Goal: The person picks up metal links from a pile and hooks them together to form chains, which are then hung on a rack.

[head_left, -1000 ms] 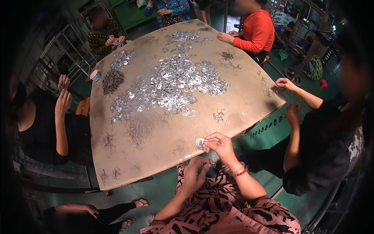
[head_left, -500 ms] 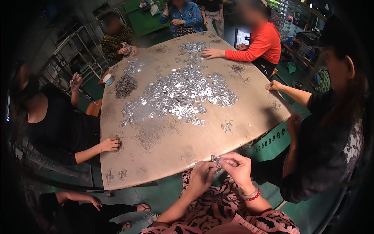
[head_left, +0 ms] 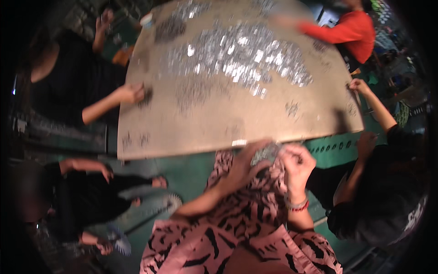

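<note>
Both my hands are close together just off the table's near edge, above my lap. My left hand point(head_left: 245, 163) is closed around silvery metal buckles point(head_left: 264, 156), which show between its thumb and fingers. Beside it, my right hand point(head_left: 299, 163) is curled with its fingertips pinched near those pieces. Whatever lies in that pinch is hidden by blur. On the brown table point(head_left: 219, 132) spreads a big heap of shiny metal buckles point(head_left: 237, 55). A loose patch of thin bent wire pieces point(head_left: 194, 93) lies on the heap's near side.
Other people work around the table: a hand point(head_left: 132, 92) touches its left edge, another hand point(head_left: 357, 86) its right edge, and a red sleeve point(head_left: 333, 33) reaches over the far right. A small wire pile point(head_left: 292, 108) lies right of centre. A white cup point(head_left: 146, 19) stands far left.
The view has tipped down and blurred, so the table sits higher in the picture. My right hand has drawn slightly away from my left, and more silvery metal shows in my left hand.
</note>
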Available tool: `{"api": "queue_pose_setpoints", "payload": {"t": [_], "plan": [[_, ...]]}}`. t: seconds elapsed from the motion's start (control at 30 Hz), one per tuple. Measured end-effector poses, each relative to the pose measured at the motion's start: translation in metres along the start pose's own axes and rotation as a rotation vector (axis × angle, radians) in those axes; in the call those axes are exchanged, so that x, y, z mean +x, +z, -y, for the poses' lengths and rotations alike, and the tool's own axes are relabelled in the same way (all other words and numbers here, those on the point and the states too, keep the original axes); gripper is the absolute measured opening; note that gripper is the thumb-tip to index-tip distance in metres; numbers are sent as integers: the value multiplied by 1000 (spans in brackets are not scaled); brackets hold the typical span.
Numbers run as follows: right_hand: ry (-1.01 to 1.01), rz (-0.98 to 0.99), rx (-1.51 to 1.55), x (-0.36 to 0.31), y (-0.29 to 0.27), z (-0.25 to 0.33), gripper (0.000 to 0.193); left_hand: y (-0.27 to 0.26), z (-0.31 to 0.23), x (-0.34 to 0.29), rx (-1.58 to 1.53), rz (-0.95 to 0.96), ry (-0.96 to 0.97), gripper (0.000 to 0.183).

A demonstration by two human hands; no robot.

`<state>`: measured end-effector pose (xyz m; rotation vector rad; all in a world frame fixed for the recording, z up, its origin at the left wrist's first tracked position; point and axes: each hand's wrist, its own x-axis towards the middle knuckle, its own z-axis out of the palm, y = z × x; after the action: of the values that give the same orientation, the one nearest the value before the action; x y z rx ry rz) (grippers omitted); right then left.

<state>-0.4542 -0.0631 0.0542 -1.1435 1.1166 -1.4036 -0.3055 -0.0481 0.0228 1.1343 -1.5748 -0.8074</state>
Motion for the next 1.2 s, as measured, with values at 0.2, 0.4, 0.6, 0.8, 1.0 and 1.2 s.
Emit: {"api": "queue_pose_setpoints", "payload": {"t": [0.2,0.4,0.6,0.8,1.0,1.2], "plan": [[-55,23,125,-9,-13,-23,19,-58,74,36,290,-154,-120,16],[128,14,-1,-7,-5,-11,13,-101,171,99,771,-111,-34,11],[38,46,150,-1,-12,-21,12,-86,176,110,1130,111,-18,21],[76,78,108,-6,-11,-22,14,-74,105,89,550,71,-113,14],[101,47,66,-11,-13,-33,12,-22,-7,33,-12,172,152,11],[66,-4,61,-13,-14,-31,14,5,-19,10,196,61,231,11]]}}
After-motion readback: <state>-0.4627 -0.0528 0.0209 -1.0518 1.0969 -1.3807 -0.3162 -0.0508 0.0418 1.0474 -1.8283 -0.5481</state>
